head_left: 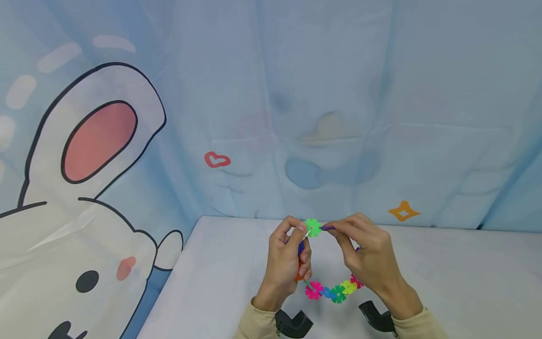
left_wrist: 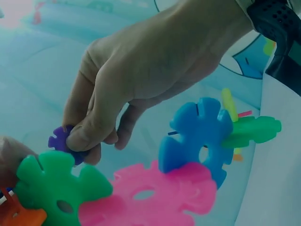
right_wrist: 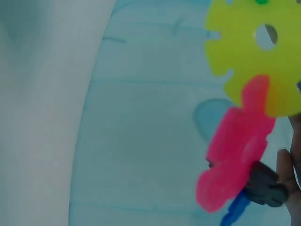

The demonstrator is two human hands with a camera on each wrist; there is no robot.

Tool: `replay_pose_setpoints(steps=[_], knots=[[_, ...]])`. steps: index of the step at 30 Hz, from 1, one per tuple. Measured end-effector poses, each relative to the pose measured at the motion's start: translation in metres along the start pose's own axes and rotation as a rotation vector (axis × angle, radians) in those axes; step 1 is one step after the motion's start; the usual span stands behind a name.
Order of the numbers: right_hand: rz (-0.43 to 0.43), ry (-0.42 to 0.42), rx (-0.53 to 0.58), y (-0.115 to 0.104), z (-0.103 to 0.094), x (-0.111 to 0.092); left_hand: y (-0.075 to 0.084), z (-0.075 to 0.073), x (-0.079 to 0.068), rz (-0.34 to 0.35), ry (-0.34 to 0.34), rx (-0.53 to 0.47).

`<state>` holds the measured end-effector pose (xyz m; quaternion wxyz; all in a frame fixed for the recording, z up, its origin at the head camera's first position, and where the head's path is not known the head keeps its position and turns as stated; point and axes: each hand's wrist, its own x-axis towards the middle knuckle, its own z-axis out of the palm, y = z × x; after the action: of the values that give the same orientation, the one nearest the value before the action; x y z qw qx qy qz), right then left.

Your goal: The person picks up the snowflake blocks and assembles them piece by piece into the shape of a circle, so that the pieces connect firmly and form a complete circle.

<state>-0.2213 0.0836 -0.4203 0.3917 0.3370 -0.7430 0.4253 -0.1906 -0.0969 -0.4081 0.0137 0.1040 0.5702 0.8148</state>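
My left hand pinches a light green flower-shaped interlocking disc between thumb and index finger, with a white sliver near the thumb tip. A dark blue disc and an orange disc show by its palm. The right hand pinches a purple disc, seen edge-on at the green disc's right side; whether the two interlock I cannot tell. In the left wrist view, thumb and fingers grip that purple disc. Below both hands hangs a linked chain of discs, including pink, green and yellow.
A white table lies beneath the hands. Behind it hangs a light blue printed cloth, with a large rabbit figure at the left. Black wrist mounts sit on both forearms.
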Motion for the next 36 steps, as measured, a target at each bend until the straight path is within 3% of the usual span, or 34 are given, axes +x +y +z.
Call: replay_pose_setpoints(steps=[16, 18, 24, 28, 32, 36], knots=[[-0.163, -0.095, -0.173, -0.002, -0.005, 0.006, -0.004, 0.003, 0.000, -0.009, 0.072, 0.031], [-0.146, -0.122, -0.161, -0.002, -0.008, 0.006, -0.004, 0.004, -0.001, -0.015, 0.073, 0.034], [0.019, -0.177, -0.039, -0.002, -0.017, 0.005, -0.004, 0.006, -0.002, -0.094, 0.050, -0.061], [-0.038, -0.169, -0.086, -0.001, -0.016, 0.005, -0.006, 0.007, -0.001, -0.112, 0.064, -0.076], [-0.111, -0.177, -0.200, -0.005, -0.017, 0.005, -0.008, 0.008, -0.001, -0.091, 0.096, -0.004], [-0.011, -0.255, -0.222, -0.010, -0.027, 0.007, -0.006, 0.007, -0.001, -0.091, 0.083, 0.040]])
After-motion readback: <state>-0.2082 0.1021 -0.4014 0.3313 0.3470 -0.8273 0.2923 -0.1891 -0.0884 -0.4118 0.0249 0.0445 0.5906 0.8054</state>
